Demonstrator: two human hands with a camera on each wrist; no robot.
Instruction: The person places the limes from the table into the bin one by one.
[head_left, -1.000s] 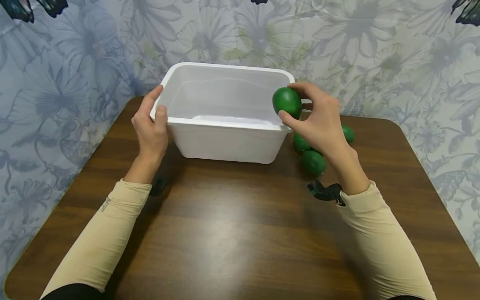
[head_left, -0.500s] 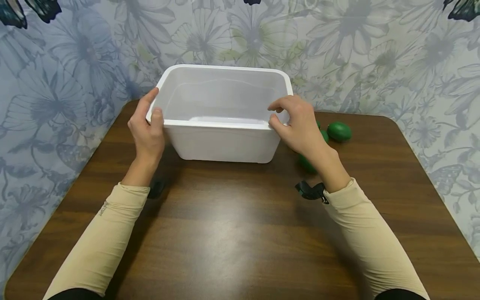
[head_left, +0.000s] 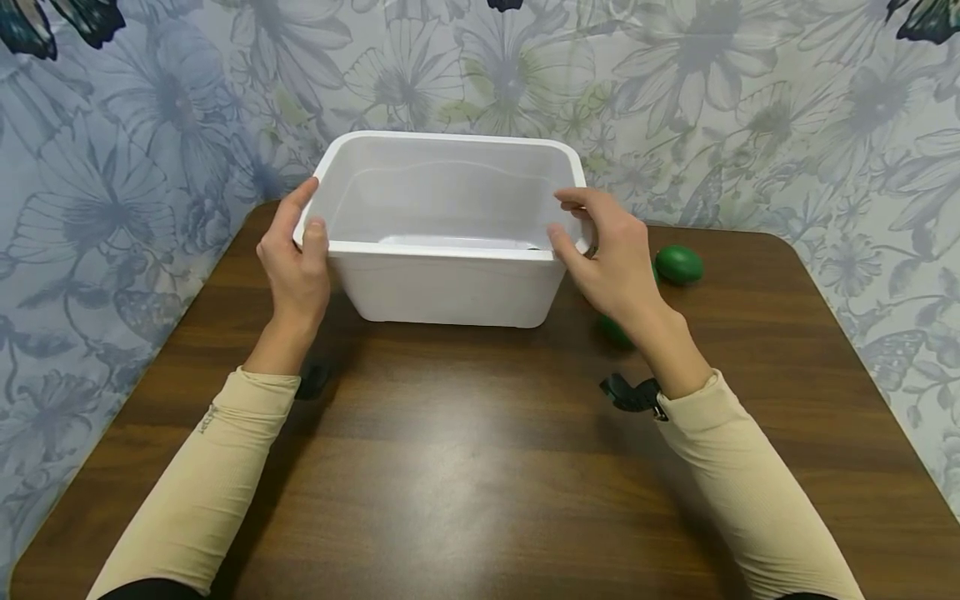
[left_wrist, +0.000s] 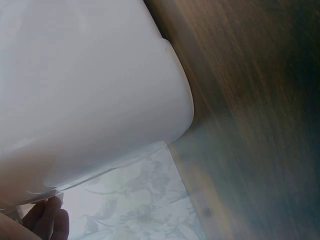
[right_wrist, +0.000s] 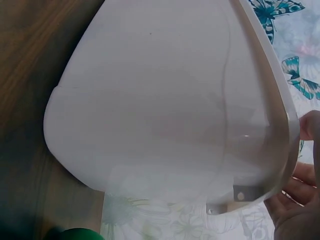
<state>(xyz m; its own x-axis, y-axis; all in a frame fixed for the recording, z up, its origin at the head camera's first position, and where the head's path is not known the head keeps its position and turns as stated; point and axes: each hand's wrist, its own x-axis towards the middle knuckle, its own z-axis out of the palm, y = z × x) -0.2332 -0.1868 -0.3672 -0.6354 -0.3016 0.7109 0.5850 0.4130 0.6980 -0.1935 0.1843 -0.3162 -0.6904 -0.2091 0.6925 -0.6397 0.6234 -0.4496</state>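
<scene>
A white plastic basin (head_left: 442, 287) stands on the brown table. My left hand (head_left: 295, 258) holds its left rim, thumb at the front corner and fingers along the outer side. My right hand (head_left: 611, 254) hovers at the right rim, thumb and fingers spread apart and slightly bent, with nothing between them. In the right wrist view its fingers (right_wrist: 300, 187) show right beside the rim. Beyond that hand lies a smooth green oval fruit (head_left: 678, 264); another green fruit (head_left: 615, 332) is partly hidden under the forearm. The basin's front wall hides most of its floor.
The wooden table (head_left: 450, 467) has rounded far corners. Behind it rises a wall with floral and butterfly wallpaper (head_left: 750, 125), close to the basin's far side. Both forearms wear pale sleeves (head_left: 202, 475) and dark wrist straps (head_left: 630, 393).
My right hand has let go of a green fruit inside the basin, then drawn back rightward over the rim. The left hand has kept its hold on the basin.
</scene>
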